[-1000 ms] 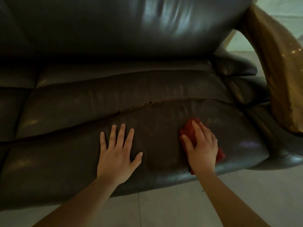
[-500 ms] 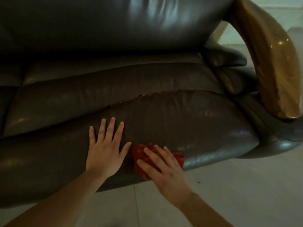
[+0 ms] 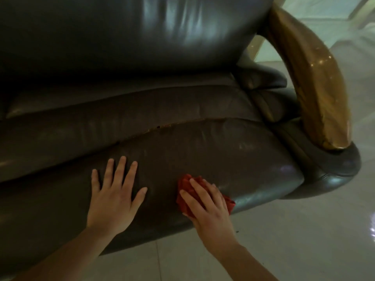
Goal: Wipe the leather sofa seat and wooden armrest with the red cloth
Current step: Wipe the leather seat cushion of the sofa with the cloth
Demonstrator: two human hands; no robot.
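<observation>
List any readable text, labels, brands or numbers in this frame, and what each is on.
None: no word, label, brand or number can be read anywhere.
red cloth: plain, mostly under the right hand.
leather sofa seat and wooden armrest: only glare, no tag or stamp visible.
left hand: bare, flat on the seat.

red cloth [image 3: 183, 186] mostly under right hand [image 3: 209, 211]

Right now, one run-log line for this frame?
phase: wiping seat | right hand: pressing red cloth on sofa seat front edge | left hand: flat on seat, bracing | wooden armrest: untouched
</observation>
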